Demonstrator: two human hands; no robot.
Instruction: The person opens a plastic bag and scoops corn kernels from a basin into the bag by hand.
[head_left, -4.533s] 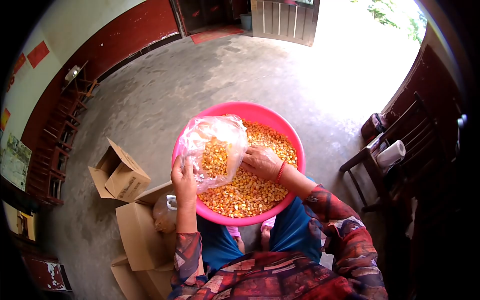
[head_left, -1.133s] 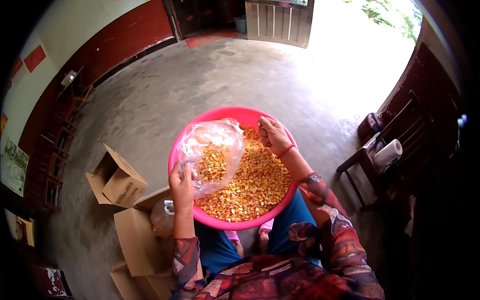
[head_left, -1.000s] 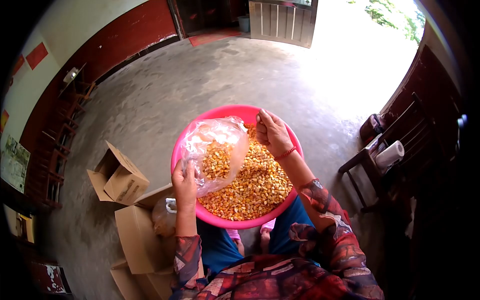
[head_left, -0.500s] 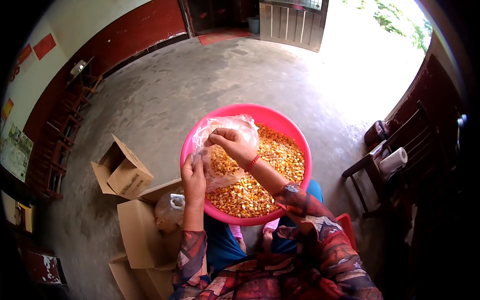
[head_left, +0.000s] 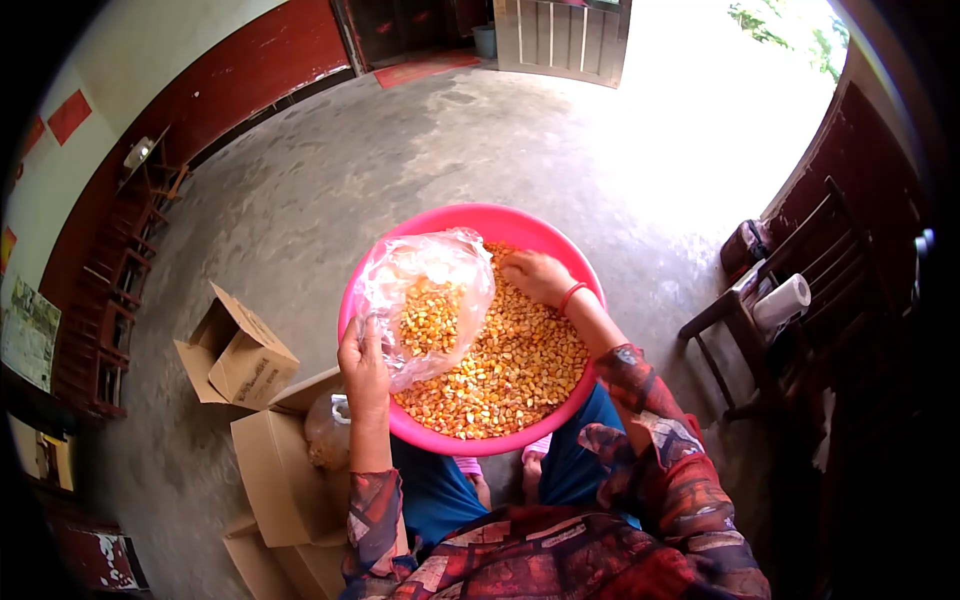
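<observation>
A pink basin [head_left: 520,226] of yellow corn kernels [head_left: 520,370] rests at my knees. On its left side a clear plastic bag [head_left: 390,290] lies with its mouth spread, and a heap of kernels shows inside. My left hand [head_left: 364,365] pinches the bag's edge by the basin's left rim. Across the basin, my right hand [head_left: 540,277] is down at the loose kernels near the upper right rim. Its fingers curl into the corn, with the fingertips partly hidden. A red band [head_left: 572,296] circles that wrist.
Open cardboard boxes [head_left: 270,465] stand at the lower left, one with a tied plastic bag [head_left: 328,432] in it. On the right, a wooden chair [head_left: 750,330] carries a white roll [head_left: 782,302]. Benches [head_left: 110,310] line the left wall. A door [head_left: 560,40] stands ajar at the back.
My right hand has left the bag's mouth and moved right, down to the loose kernels. The bag's mouth shows wider. My left hand still holds its edge.
</observation>
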